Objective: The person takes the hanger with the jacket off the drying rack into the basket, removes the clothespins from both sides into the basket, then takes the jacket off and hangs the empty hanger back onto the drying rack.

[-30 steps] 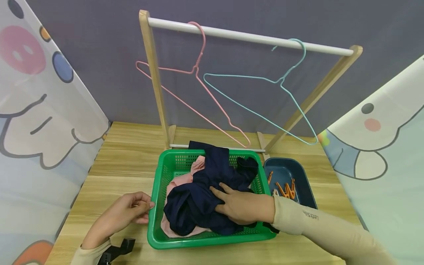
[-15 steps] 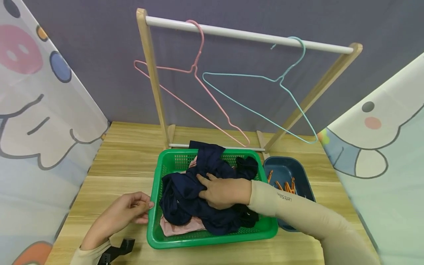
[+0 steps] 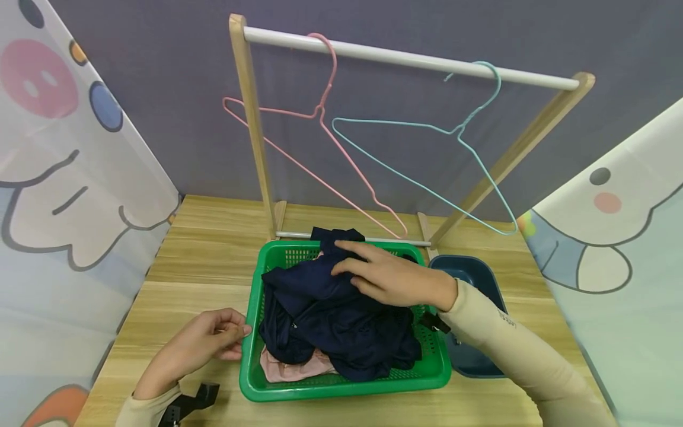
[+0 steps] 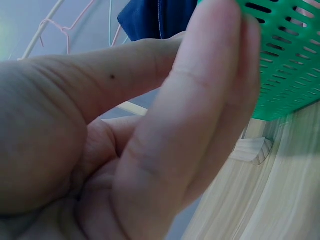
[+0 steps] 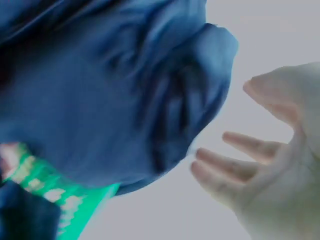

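Observation:
A dark navy garment [image 3: 347,320] lies bunched in a green plastic basket [image 3: 341,391], one end draped over the far rim. Part of a pink garment [image 3: 293,367] shows beneath it at the near left. My left hand [image 3: 213,338] grips the basket's left rim between thumb and curled fingers; the left wrist view has the fingers [image 4: 185,100] against the basket's slotted wall. My right hand [image 3: 395,276] hovers over the navy garment with fingers spread and holds nothing. In the right wrist view, a gap separates the fingers [image 5: 225,170] from the cloth.
Behind the basket stands a wooden rack with a white rail [image 3: 395,56]. A pink hanger [image 3: 320,110] and a light-blue hanger [image 3: 459,127] hang from it. A dark blue tray [image 3: 475,362] sits to the right, partly hidden by my right forearm.
My right hand first shifts left with the navy cloth, spreading it over the pink garment, then lifts off it and moves back right. My left hand stays at the rim.

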Available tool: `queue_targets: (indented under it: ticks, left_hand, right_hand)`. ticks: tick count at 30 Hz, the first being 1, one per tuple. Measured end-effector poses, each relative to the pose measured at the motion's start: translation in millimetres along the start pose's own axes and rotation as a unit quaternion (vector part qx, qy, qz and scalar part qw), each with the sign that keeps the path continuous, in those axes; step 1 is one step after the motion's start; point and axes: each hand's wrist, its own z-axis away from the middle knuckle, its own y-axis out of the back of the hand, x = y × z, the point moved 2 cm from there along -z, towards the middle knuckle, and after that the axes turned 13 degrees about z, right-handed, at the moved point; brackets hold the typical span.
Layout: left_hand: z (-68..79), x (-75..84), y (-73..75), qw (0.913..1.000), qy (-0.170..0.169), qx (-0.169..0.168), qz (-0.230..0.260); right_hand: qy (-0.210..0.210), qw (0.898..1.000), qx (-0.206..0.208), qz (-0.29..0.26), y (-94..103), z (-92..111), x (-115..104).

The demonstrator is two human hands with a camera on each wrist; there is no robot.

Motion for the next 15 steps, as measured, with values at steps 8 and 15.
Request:
queue_targets:
  ticks: [8, 15]
  left_hand:
    - [-0.1, 2.5, -0.7, 1.0, 0.0, 0.004, -0.006]
    - [0.0, 1.0, -1.1, 1.0, -0.002, 0.001, -0.007]
  right_hand:
    - [-0.138, 0.99, 0.02, -0.026, -19.3, 1.7, 61.6]
    - [-0.135, 0.99, 0.036, 0.018, -41.1, -15.8, 105.7]
